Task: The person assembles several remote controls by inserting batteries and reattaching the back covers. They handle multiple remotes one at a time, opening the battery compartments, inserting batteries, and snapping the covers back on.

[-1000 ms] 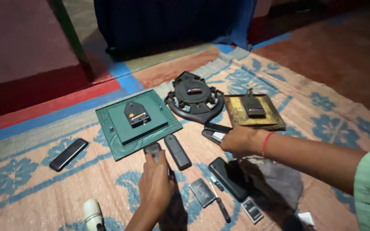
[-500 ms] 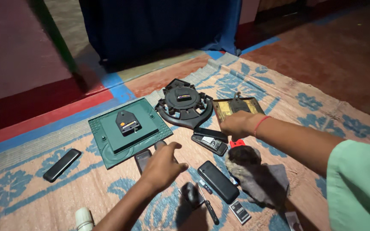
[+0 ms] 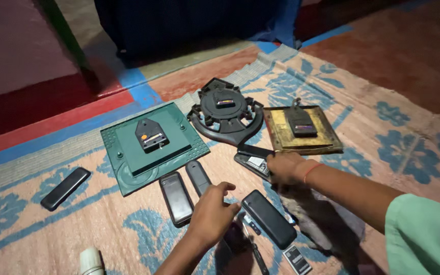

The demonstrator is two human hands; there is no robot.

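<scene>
**A:** Grip check: the right hand [image 3: 287,168] is curled down over the opened-up phone [image 3: 253,162], fingers pressed on its near-right end, pinning it to the mat [image 3: 413,137]. The left hand [image 3: 214,213] is spread, fingertips hovering over the near end of the slim grey phone [image 3: 198,176] and not closed on anything. The opened phone sits about mid-scene, just near of the round black clock back [image 3: 225,111] and left of the square gold clock back [image 3: 301,130].

**B:** Does it look stable to you?

**A:** Mostly. I'd say keep the palm low, so the phone can't skate on that woven surface. If the left hand comes in, I'd steady the far-left corner rather than crowd the same end.

**B:** What's around to bump?

**A:** Plenty. There's a black phone [image 3: 176,197] left of the grey one, and a bigger black phone [image 3: 269,218] right beside the left hand. A small flat battery-looking piece [image 3: 296,258] lies near the bottom edge. The green clock back [image 3: 151,145] is further left, and one more dark phone [image 3: 65,188] is way out left. It's dim too, so loose small parts could vanish on that pattern.
</scene>
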